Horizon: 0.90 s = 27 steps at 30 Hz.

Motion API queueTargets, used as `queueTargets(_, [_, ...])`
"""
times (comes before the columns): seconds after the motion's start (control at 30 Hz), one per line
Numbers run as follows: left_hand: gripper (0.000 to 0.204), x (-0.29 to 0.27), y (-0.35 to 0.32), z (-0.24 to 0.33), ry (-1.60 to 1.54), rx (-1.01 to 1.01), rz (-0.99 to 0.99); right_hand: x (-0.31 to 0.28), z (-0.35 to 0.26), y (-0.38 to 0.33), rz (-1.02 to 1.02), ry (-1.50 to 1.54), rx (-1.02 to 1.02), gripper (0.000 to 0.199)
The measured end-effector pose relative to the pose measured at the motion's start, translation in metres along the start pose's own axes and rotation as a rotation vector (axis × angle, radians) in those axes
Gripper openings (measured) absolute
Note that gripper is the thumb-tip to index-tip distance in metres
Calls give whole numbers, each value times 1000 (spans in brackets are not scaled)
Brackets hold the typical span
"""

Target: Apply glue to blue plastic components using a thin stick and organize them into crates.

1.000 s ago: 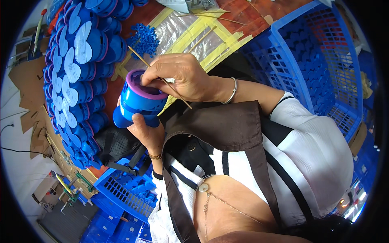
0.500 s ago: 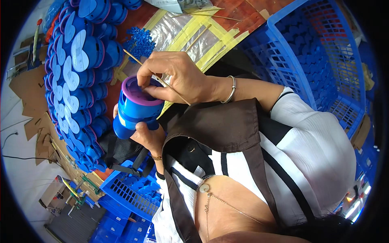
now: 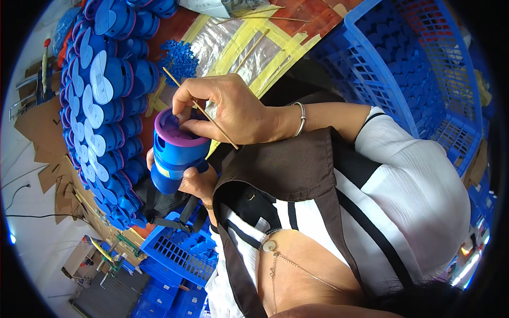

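Observation:
A blue plastic cup-like part (image 3: 180, 156) with a purple inner rim tilts toward me. My left hand (image 3: 200, 184) is closed round its lower body, thumb on the near side and a fingertip showing at the far side. My right hand (image 3: 236, 108) has a thin wooden stick (image 3: 216, 125) lying across its palm side, held under the fingers. Its thumb and index fingertips reach inside the purple rim; whether they pinch anything there is hidden. Behind the cup lies a heap of tiny blue pieces (image 3: 179, 59) on the table.
Stacked blue parts with purple rims and pale labels (image 3: 101, 79) form a wall on the left. A large blue crate (image 3: 382, 74) filled with blue parts stands right. Yellow tape (image 3: 254, 79) edges clear plastic on the red table. Another blue basket (image 3: 175, 259) sits lower left.
The cup has tipped slightly and shifted a little down and left. My right hand has moved slightly left with it, fingertips staying inside the rim. The view has shifted slightly.

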<state>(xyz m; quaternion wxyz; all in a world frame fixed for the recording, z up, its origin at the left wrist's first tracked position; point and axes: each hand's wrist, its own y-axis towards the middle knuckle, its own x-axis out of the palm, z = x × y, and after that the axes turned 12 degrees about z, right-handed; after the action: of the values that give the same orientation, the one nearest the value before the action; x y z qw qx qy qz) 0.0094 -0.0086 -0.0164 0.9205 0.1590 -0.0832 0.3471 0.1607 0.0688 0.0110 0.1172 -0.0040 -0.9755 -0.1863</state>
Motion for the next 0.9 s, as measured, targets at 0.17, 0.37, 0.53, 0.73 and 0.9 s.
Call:
queueTargets(0.17, [92,18,-6,14,-34,-32,11,2,-1,0,12,6,-27,23])
queueTargets(0.37, [89,44,-14,25,-152,-97,73,5,0,0,72,43,-130,23])
queueTargets(0.53, [85,7,-4,10,-96,-26,-35,12,6,-2,48,274,124,18])
queueTargets(0.73, [83,17,-8,29,-39,7,22,9,-7,1,-14,26,-162,18])
queueTargets(0.9, [83,22,-11,19,-34,61,4,5,3,5,25,15,-268,16])
